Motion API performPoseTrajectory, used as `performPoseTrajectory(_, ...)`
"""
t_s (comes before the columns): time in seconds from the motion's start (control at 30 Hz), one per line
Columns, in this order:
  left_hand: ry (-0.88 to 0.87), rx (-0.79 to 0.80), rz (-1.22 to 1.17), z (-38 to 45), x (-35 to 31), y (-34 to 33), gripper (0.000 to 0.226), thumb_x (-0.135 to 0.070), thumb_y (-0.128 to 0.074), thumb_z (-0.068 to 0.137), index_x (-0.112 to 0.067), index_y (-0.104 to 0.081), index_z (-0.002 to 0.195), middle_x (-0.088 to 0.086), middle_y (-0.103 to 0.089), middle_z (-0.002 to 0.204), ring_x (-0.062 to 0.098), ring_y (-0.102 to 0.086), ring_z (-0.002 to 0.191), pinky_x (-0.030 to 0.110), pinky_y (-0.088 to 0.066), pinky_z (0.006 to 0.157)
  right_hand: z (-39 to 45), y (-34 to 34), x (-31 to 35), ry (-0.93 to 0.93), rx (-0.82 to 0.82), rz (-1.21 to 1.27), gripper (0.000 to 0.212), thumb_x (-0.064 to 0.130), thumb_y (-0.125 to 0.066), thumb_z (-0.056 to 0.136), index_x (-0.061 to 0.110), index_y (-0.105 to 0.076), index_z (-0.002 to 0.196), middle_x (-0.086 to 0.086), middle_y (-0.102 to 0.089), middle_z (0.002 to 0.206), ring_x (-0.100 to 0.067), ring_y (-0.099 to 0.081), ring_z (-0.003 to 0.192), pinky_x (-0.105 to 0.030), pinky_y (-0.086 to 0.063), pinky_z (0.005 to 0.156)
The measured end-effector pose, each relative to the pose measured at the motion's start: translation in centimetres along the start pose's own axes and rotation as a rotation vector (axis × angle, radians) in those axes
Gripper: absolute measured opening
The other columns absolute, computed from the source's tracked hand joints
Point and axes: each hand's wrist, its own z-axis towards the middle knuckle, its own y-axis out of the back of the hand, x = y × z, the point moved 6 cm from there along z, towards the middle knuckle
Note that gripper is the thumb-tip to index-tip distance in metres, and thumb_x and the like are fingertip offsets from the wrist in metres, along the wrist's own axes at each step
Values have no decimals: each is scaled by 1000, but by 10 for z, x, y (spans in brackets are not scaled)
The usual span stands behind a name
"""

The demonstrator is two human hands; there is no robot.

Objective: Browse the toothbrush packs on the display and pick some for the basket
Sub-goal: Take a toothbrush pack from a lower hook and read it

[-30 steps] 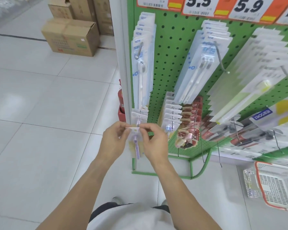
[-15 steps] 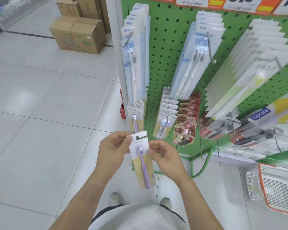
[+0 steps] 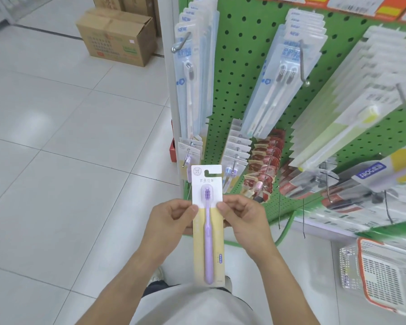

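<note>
A purple toothbrush pack is held upright in front of the green pegboard display, pinched at its edges by the left hand and the right hand, thumbs on the front of the card. The white and orange basket is seen low on the right, well apart from the pack.

Both hands, left hand and right hand, pinch a purple toothbrush pack upright. A green pegboard display stands behind, basket at right.
</note>
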Motion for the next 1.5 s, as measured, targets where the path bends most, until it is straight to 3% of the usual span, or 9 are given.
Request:
performPoseTrajectory(0.13, -30, -43, 5, 2, -7, 1, 11, -9, -65, 96, -2, -73, 98, 14, -78, 82, 31, -73, 71, 33, -62, 64, -6, 3, 2, -49, 163, 0, 20, 6, -72, 91, 4, -68, 110, -19, -76, 95, -30, -72, 81, -41, -60, 67)
performPoseTrajectory(0.23, -38, -79, -58, 2, -12, 5, 11, -9, -65, 96, -1, -72, 99, 15, -78, 83, 31, -74, 71, 32, -61, 63, -12, 2, -3, -92, 269, -65, 21, 11, -75, 87, 7, -70, 108, -16, -77, 93, -29, -74, 78, -39, -60, 64)
performPoseTrajectory(0.4, -4, -7, -39, 3, -15, 3, 11, -5, -64, 96, -4, -69, 105, 14, -78, 87, 32, -75, 75, 31, -62, 67, -10, 3, -8, -102, 158, -31, 14, 1, -71, 91, 5, -72, 104, -19, -77, 90, -28, -73, 72, -35, -60, 59)
performPoseTrajectory(0.53, -4, 5, -1, 5, -14, 4, 14, -1, -65, 94, -4, -69, 108, 14, -78, 88, 29, -74, 73, 42, -63, 74, -6, 4, -7, -111, 129, -4, 16, 1, -71, 91, 4, -71, 107, -23, -75, 94, -32, -72, 74, -36, -61, 59)
performPoseTrajectory(0.87, 4, -8, -34, 4, -14, 5, 14, 1, -63, 95, -4, -67, 107, 15, -77, 89, 30, -72, 71, 37, -62, 64, -12, 2, 1, -150, 281, -33, 30, -1, -73, 88, 7, -66, 116, -17, -76, 92, -32, -73, 73, -40, -61, 61)
performPoseTrajectory(0.97, 3, 43, -23, 3, -19, 4, 16, -7, -64, 97, -7, -62, 113, 17, -76, 89, 33, -73, 71, 39, -60, 60, -15, 1, 3, -151, 295, -50, 27, -4, -72, 89, 5, -66, 114, -16, -75, 89, -29, -73, 69, -39, -60, 60)
performPoseTrajectory(1.1, -28, 89, 61, 5, -27, 8, 22, -22, -61, 100, 0, -65, 100, 19, -76, 83, 39, -74, 71, 47, -62, 65, -20, -6, 6, -120, 347, -89, 25, -2, -74, 88, 8, -67, 110, -11, -74, 88, -27, -71, 70, -38, -59, 60)
performPoseTrajectory(1.3, -134, -50, 46, 5, -37, 19, 21, -17, -58, 101, 1, -68, 97, 12, -76, 81, 22, -71, 65, 38, -62, 65, -27, -11, 9, -123, 407, -192, 27, 0, -75, 89, 24, -70, 101, -7, -73, 84, -21, -65, 67, -35, -57, 59)
performPoseTrajectory(1.5, -64, -125, -92, 2, -26, 27, 21, -15, -59, 101, 3, -70, 99, 18, -77, 89, 42, -73, 82, 48, -61, 76, -34, -20, 15, -92, 425, -171, 23, 21, -83, 84, 33, -72, 99, -4, -76, 88, -23, -62, 75, -36, -54, 67)
